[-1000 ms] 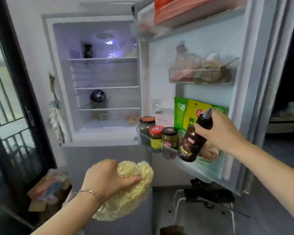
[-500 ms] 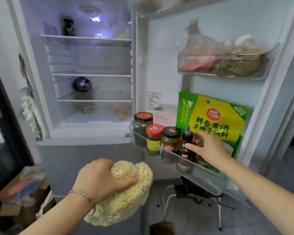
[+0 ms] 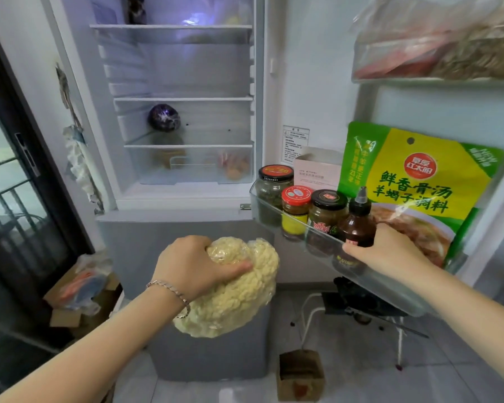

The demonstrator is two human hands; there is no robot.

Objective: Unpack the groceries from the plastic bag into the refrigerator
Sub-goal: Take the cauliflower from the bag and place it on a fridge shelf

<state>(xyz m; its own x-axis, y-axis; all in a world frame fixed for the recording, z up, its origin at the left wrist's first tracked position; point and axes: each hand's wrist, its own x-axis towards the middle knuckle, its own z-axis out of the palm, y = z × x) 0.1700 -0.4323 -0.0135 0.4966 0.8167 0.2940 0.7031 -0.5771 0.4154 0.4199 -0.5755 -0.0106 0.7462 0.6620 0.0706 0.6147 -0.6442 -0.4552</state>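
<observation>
My left hand grips a clear bag of pale yellow crumbly food, held in front of the closed lower fridge compartment. My right hand is wrapped around the base of a dark sauce bottle, thumb across its front. The bottle stands upright in the lower door shelf. The refrigerator stands open, its glass shelves mostly bare, with a purple round vegetable on the middle one.
Three jars and a green-and-yellow seasoning packet share the door shelf. Bagged food fills the upper door shelf. A small cardboard box and a bag-topped box sit on the floor. A dark barred door is on the left.
My right hand carried the sauce bottle down from in front of the door and set it into the lower door shelf beside the jars. The view moved closer to the fridge.
</observation>
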